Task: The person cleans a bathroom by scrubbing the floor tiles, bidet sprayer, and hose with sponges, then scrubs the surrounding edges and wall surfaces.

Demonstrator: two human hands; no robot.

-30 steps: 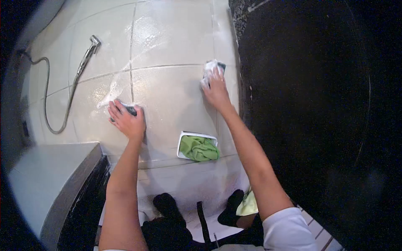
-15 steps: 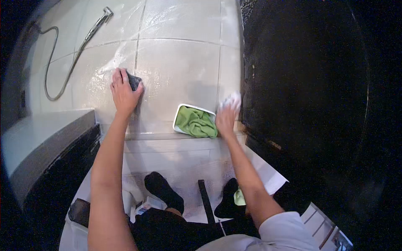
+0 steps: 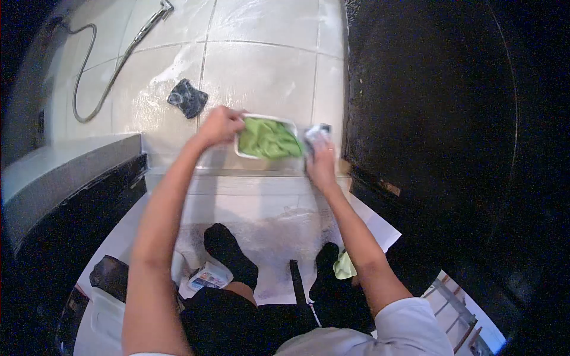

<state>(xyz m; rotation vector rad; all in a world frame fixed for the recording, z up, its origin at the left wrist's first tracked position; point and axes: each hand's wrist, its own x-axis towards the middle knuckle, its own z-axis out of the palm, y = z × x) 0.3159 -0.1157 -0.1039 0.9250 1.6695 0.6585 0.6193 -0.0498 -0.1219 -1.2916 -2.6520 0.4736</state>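
My left hand (image 3: 221,126) is closed at the left rim of a white plastic tub (image 3: 238,148), fingers on its upper left corner. A crumpled green cloth (image 3: 267,139) fills the tub. Just right of the tub, my right hand (image 3: 322,163) is closed around a small white-and-dark thing (image 3: 317,135), blurred by motion and looking foamy; its kind cannot be made out. Up and left of my left hand, a dark grey sponge (image 3: 187,98) with suds on it lies on the wet tiles (image 3: 255,74).
A hand shower (image 3: 142,34) with a metal hose lies on the tiles at upper left. A raised ledge (image 3: 71,169) stands left, a dark panel (image 3: 427,118) right. Below the step are two dark-socked feet (image 3: 230,255), a box (image 3: 209,276) and a pale green cloth (image 3: 344,265).
My left hand has let go of the dark sponge and taken the tub's rim. The tub has shifted forward and slightly left. My right hand still holds the foamy thing. The view has tilted slightly.
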